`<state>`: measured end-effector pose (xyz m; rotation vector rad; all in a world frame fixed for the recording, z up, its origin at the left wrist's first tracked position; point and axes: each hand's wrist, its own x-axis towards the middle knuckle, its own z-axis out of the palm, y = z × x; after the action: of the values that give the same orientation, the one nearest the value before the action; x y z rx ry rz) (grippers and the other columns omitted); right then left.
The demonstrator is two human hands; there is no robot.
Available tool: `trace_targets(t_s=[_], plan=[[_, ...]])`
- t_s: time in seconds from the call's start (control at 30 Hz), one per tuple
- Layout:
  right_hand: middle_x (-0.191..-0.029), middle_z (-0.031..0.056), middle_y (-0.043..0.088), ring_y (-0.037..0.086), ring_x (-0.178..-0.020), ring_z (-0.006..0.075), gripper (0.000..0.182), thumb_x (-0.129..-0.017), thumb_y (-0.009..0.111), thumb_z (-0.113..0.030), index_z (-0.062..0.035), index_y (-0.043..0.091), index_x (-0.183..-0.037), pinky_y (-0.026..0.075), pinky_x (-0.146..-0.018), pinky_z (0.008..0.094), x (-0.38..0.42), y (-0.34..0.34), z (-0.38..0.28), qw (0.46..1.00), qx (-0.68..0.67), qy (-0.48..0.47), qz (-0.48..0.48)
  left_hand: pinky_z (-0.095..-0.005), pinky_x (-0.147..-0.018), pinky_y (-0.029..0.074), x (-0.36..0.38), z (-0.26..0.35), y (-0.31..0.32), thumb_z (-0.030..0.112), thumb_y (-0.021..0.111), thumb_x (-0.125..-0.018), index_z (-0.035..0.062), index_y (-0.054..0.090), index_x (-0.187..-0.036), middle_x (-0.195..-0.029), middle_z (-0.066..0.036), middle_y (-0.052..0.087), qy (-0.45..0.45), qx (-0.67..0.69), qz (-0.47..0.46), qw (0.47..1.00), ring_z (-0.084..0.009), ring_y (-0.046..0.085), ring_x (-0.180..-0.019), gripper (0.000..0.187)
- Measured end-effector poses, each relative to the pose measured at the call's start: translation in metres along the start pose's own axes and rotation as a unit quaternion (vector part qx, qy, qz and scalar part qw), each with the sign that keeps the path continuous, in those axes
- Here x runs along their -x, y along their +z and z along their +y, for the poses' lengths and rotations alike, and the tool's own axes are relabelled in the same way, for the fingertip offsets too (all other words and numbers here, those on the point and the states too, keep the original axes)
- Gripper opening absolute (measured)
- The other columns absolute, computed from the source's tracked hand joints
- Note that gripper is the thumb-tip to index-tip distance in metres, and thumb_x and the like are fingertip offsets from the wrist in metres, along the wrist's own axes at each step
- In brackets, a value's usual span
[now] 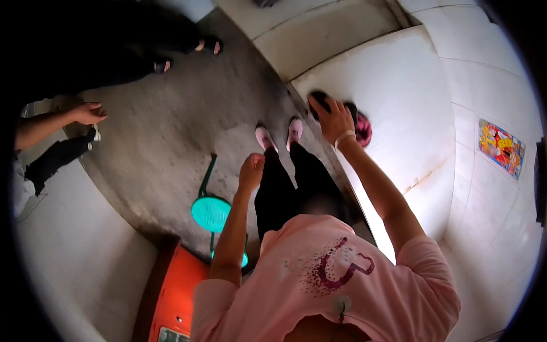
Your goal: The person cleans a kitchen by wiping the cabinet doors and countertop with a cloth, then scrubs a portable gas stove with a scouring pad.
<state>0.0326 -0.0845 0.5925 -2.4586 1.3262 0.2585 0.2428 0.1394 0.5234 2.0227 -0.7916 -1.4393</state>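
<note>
My right hand (336, 121), with a pale band at the wrist, reaches out over the white ledge (393, 85). Its fingers are bent over a dark, rounded item (319, 100) near the ledge's edge; I cannot tell its kind. Just beyond the knuckles, partly hidden by the hand, lies a dark red bundle (364, 129) with black beside it. My left hand (251, 171) hangs in front of my body, fingers curled in, and nothing shows in it. Below it, off to the left, is a green round-topped stool (211, 214).
An orange cabinet (179, 290) stands at the lower left by the wall. Another person's hand (88, 113) and sandalled feet (211, 45) show at the upper left. On the tiled wall at the right hangs a colourful poster (501, 148). Grey floor (171, 114) surrounds my pink shoes (264, 137).
</note>
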Motion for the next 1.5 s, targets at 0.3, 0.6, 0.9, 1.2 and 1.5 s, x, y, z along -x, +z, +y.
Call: trace_targets(t_s=[0.3,0.6,0.9,1.2,1.5], plan=[[-0.132,0.0164,0.048,0.050,-0.116,0.0369,0.057,-0.089,0.045,-0.008,-0.0305,0.040,-0.140,0.042,-0.098,0.0448,0.151,-0.005,0.073,0.960,-0.073,0.265,-0.061,-0.0362,-0.075,0.050,-0.025,-0.040,-0.035,0.021,0.055,-0.091,0.0036,0.062,-0.099,-0.092,-0.013,0.068,-0.008,-0.017,0.015,1.000,-0.0271,0.065,-0.085,0.021],[-0.127,0.0200,0.048,0.053,-0.109,0.0416,0.057,-0.087,0.049,-0.009,-0.0257,0.040,-0.141,0.045,-0.096,0.0457,0.202,0.042,0.123,0.921,-0.144,0.361,-0.005,-0.0430,-0.079,0.050,-0.058,-0.187,-0.089,0.026,0.054,-0.085,0.0016,0.064,-0.096,-0.094,-0.021,0.067,-0.100,-0.081,0.064,0.990,-0.0377,0.063,-0.094,0.029],[-0.140,0.0173,0.036,0.043,-0.124,0.0395,0.076,-0.083,0.063,-0.028,-0.0279,0.023,-0.148,0.041,-0.100,0.0482,0.208,0.052,0.111,0.911,-0.145,0.385,-0.012,-0.0319,-0.056,0.048,0.006,-0.097,-0.074,0.021,0.053,-0.089,0.0015,0.063,-0.091,-0.074,-0.008,0.063,-0.116,0.018,0.009,0.993,-0.0175,0.061,-0.063,0.022],[-0.158,0.0105,0.005,0.011,-0.144,0.0327,0.093,-0.081,0.062,-0.047,-0.0340,0.002,-0.151,0.020,-0.105,0.0676,0.224,0.055,0.077,0.796,-0.176,0.580,0.002,-0.0365,-0.058,0.049,-0.008,-0.124,-0.093,0.020,0.054,-0.084,0.0047,0.063,-0.083,-0.068,-0.011,0.061,-0.109,0.031,-0.044,0.993,-0.0226,0.062,-0.062,0.018],[-0.157,0.0158,-0.006,0.002,-0.143,0.0422,0.097,-0.080,0.061,-0.053,-0.0311,-0.001,-0.151,0.024,-0.107,0.0618,0.231,0.044,0.090,0.823,-0.198,0.524,-0.092,-0.0402,-0.051,0.046,-0.039,-0.174,-0.123,0.016,0.051,-0.081,0.0035,0.062,-0.067,-0.057,-0.011,0.060,-0.046,-0.126,-0.029,0.991,-0.0244,0.061,-0.053,0.022]])
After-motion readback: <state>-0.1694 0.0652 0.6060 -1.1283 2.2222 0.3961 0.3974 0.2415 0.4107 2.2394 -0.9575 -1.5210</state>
